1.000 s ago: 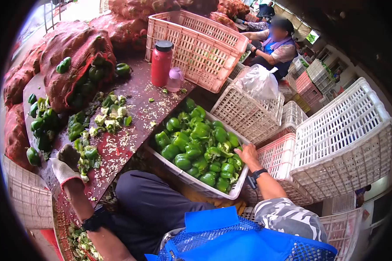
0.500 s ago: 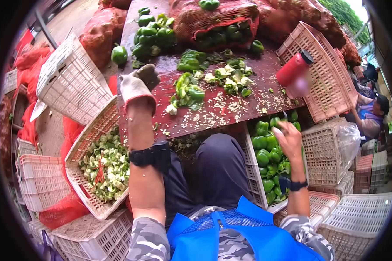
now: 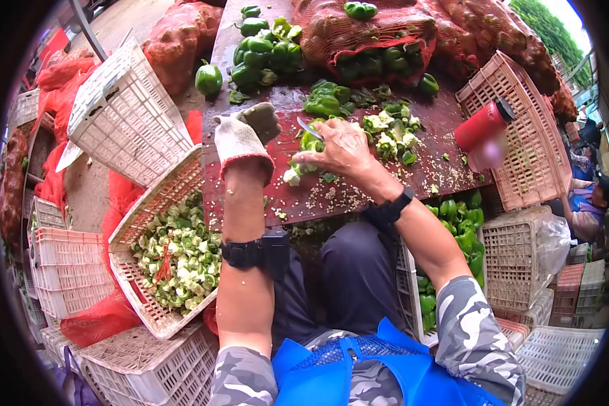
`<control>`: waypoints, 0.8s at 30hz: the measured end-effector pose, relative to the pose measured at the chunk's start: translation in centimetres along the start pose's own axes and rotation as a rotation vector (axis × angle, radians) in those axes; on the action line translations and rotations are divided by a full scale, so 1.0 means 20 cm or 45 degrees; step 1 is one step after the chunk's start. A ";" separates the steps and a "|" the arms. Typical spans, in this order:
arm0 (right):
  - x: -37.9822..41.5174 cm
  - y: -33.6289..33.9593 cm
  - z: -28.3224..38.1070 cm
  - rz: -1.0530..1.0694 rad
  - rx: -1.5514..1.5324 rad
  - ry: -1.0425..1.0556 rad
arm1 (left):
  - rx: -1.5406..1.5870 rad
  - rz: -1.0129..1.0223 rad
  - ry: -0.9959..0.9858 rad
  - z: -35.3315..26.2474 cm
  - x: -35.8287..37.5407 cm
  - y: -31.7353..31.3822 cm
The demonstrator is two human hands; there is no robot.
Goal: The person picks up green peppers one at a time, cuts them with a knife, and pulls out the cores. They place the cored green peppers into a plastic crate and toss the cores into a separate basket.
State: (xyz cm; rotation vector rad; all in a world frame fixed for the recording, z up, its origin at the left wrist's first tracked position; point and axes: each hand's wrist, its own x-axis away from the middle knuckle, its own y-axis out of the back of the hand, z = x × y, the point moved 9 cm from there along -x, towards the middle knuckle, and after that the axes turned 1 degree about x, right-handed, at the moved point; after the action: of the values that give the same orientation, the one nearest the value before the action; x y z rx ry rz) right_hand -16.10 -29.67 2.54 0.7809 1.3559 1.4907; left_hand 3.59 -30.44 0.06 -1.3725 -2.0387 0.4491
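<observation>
My left hand (image 3: 249, 137), in a pale glove with dark fingertips, is above the left part of the red table (image 3: 318, 199); its fingers are curled and partly turned away. Over the middle of the table, my right hand (image 3: 342, 147) holds a small knife (image 3: 310, 128), its blade pointing up and left. Below the right hand lie cut green pepper pieces (image 3: 311, 141). Beside them sit pale pepper cores (image 3: 394, 139) among scattered seeds. Whole green peppers (image 3: 257, 57) are heaped behind my left hand.
A crate of cores (image 3: 162, 318) stands at left, a crate of green peppers (image 3: 411, 287) below the table's right edge. A red bottle (image 3: 484, 126) stands at right near a tilted crate (image 3: 528, 135). Filled mesh sacks (image 3: 369, 34) lie behind. Another person (image 3: 587, 203) is at far right.
My right hand has moved up and left from the crate of peppers to the table's middle. The view has shifted, so the table sits farther right.
</observation>
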 end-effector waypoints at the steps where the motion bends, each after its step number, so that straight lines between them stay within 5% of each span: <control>1: -0.04 -0.02 0.01 -0.008 0.037 -0.016 | -0.001 0.007 -0.008 0.00 0.00 -0.01; 10: -0.26 -0.12 -0.08 0.108 -0.020 -0.244 | -0.069 0.078 0.009 0.02 0.01 -0.02; 12: -0.27 -0.14 -0.23 0.079 -0.348 -0.271 | -0.055 0.053 0.036 0.02 0.00 -0.01; 14: -0.22 -0.26 -0.37 0.373 -1.363 -0.458 | -0.045 0.077 0.055 0.04 -0.03 -0.01; 20: -0.05 -0.09 -0.42 0.226 -2.219 -0.551 | -0.040 0.044 0.026 0.01 0.01 -0.03; 24: 0.16 0.03 -0.47 0.321 -2.493 -0.223 | -0.080 -0.027 0.079 0.05 -0.08 0.02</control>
State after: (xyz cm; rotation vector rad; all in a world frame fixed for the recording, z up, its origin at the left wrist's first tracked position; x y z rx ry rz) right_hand -25.90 -30.23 0.99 -0.2678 -0.6501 1.9791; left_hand 3.60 -31.65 -1.35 -1.3835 -2.0299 0.3319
